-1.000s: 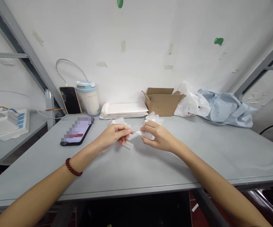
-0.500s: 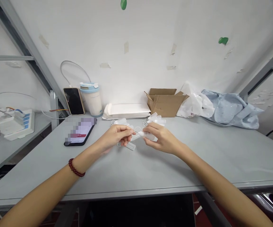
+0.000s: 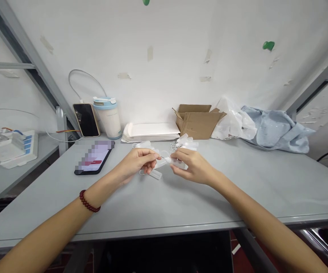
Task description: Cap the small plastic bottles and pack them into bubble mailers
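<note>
My right hand (image 3: 191, 165) is closed around a small translucent plastic bottle (image 3: 178, 163), its white nozzle turned to the left. A thin dark line, like a needle, runs from the nozzle to the pinched thumb and forefinger of my left hand (image 3: 141, 161). What those fingertips hold is too small to make out. Just below the left fingers, another small translucent bottle (image 3: 156, 174) with a ring-like loop lies on the table. More such bottles lie behind both hands, one group (image 3: 145, 145) at the left and another pile (image 3: 189, 141) at the right.
Along the wall stand a phone (image 3: 86, 120) on a cable, a lidded cup (image 3: 109, 121), a stack of white envelopes or sheets (image 3: 152, 131), an open cardboard box (image 3: 199, 125), a plastic bag (image 3: 232, 121) and blue cloth (image 3: 277, 131). Another phone (image 3: 94, 157) lies at the left of the grey table (image 3: 164, 212).
The camera view has shifted slightly. Both hands keep nearly the same pose, with the bottle still in the right hand and the left fingertips still pinched at its tip.
</note>
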